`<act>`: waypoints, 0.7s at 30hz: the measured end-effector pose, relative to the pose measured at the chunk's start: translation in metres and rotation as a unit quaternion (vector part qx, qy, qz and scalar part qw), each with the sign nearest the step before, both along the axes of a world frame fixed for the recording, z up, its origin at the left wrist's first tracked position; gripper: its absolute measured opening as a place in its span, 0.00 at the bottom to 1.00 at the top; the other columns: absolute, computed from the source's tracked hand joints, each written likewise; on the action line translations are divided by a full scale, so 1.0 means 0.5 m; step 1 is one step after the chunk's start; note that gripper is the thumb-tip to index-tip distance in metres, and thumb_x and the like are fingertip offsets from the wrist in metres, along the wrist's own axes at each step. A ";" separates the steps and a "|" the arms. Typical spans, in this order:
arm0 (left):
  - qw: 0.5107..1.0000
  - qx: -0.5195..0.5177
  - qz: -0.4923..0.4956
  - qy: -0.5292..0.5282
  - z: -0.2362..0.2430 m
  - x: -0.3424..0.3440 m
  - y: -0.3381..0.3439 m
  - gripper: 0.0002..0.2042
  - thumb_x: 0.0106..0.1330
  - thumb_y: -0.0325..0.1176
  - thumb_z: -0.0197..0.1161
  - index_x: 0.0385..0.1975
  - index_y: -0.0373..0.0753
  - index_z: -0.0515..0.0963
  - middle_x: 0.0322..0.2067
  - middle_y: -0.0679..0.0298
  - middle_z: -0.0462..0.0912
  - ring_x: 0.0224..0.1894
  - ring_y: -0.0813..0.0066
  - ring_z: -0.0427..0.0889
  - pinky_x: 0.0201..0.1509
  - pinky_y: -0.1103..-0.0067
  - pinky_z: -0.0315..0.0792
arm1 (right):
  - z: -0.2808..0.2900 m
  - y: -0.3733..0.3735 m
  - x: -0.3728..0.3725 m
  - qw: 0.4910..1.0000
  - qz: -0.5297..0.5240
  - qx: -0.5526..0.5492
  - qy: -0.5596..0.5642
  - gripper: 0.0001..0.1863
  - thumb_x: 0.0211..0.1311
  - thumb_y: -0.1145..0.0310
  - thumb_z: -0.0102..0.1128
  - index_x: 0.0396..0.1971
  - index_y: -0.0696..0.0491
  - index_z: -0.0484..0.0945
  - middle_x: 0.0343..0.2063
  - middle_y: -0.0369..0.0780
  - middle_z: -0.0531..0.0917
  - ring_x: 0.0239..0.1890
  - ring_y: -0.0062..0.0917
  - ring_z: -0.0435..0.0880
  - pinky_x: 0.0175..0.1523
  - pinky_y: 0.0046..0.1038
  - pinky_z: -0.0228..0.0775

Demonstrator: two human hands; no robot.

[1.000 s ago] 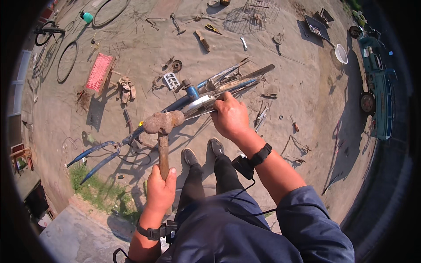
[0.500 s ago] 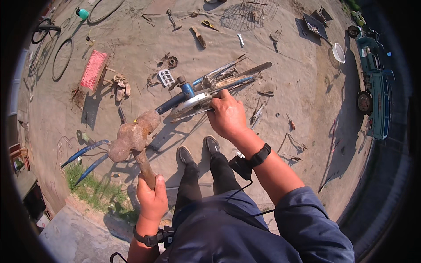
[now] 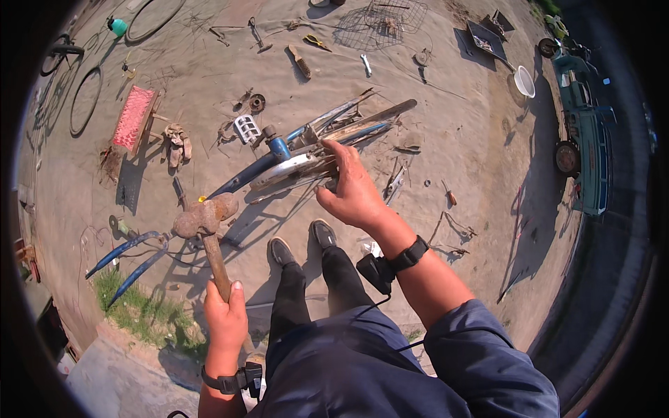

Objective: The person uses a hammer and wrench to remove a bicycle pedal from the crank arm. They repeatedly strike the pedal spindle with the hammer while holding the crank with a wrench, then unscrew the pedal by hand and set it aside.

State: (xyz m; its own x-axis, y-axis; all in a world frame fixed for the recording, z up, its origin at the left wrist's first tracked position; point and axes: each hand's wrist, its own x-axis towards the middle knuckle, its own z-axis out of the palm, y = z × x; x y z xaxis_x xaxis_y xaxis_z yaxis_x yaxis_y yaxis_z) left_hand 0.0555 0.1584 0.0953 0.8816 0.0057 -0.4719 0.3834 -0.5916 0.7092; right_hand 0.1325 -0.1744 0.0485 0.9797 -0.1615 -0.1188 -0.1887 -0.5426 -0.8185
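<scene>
right grip (image 3: 354,187): loosened, thumb spread from forefinger | hammer (image 3: 210,240): lower than a moment ago

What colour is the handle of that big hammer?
The hammer handle is brown, seen in the head view.

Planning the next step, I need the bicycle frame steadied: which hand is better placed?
Right, I'd judge: the right hand is at the rear half of the bicycle frame, though its contact is unclear; the left hand grips a wooden-handled hammer.
</scene>
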 end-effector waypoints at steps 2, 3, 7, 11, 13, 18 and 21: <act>0.996 0.064 -0.046 -0.029 -0.009 -0.014 0.004 0.09 0.75 0.32 0.60 0.37 0.34 0.70 0.26 0.60 0.76 0.29 0.68 0.78 0.34 0.69 0.72 | -0.007 -0.012 -0.014 1.000 -0.005 0.000 0.012 0.46 0.52 0.64 0.71 0.72 0.59 0.60 0.60 0.56 0.72 0.64 0.48 0.74 0.69 0.38 0.67; 0.996 0.073 -0.050 -0.026 -0.021 -0.021 0.010 0.10 0.74 0.33 0.61 0.37 0.33 0.70 0.26 0.57 0.76 0.29 0.61 0.78 0.35 0.66 0.72 | -0.009 -0.014 -0.022 0.999 -0.024 0.020 0.039 0.47 0.53 0.63 0.71 0.71 0.60 0.60 0.62 0.57 0.72 0.66 0.47 0.73 0.71 0.38 0.65; 0.987 0.135 -0.069 0.047 -0.105 -0.047 0.055 0.12 0.71 0.36 0.63 0.37 0.32 0.73 0.28 0.48 0.81 0.32 0.44 0.82 0.39 0.59 0.74 | -0.009 -0.022 -0.053 0.988 -0.063 0.091 0.108 0.48 0.56 0.59 0.74 0.70 0.67 0.59 0.66 0.59 0.72 0.70 0.44 0.71 0.75 0.37 0.61; 0.960 0.215 -0.109 0.142 -0.208 -0.056 0.084 0.14 0.70 0.38 0.63 0.42 0.33 0.76 0.33 0.45 0.85 0.38 0.41 0.85 0.45 0.57 0.77 | -0.019 -0.023 -0.055 0.985 -0.068 0.111 0.112 0.46 0.57 0.62 0.74 0.70 0.67 0.60 0.64 0.58 0.74 0.68 0.42 0.73 0.73 0.36 0.63; 0.946 0.250 -0.150 0.140 -0.260 -0.072 0.116 0.14 0.70 0.39 0.63 0.44 0.33 0.76 0.33 0.45 0.85 0.38 0.40 0.86 0.46 0.55 0.78 | -0.023 -0.025 -0.059 0.986 -0.061 0.109 0.110 0.46 0.57 0.62 0.74 0.70 0.67 0.61 0.63 0.58 0.74 0.68 0.41 0.74 0.73 0.36 0.63; 0.926 0.307 -0.192 0.110 -0.332 -0.086 0.199 0.21 0.67 0.36 0.66 0.54 0.31 0.74 0.48 0.42 0.81 0.52 0.40 0.81 0.57 0.56 0.75 | -0.005 -0.018 -0.059 0.984 -0.044 0.111 0.133 0.44 0.57 0.61 0.73 0.69 0.65 0.63 0.65 0.55 0.72 0.69 0.42 0.71 0.73 0.37 0.62; 0.942 0.263 -0.200 0.064 -0.268 0.005 0.123 0.28 0.65 0.35 0.70 0.61 0.27 0.70 0.58 0.41 0.74 0.62 0.40 0.74 0.65 0.59 0.69 | -0.003 -0.013 -0.057 0.978 -0.042 0.133 0.153 0.45 0.57 0.61 0.73 0.70 0.65 0.63 0.65 0.55 0.72 0.70 0.42 0.71 0.74 0.38 0.61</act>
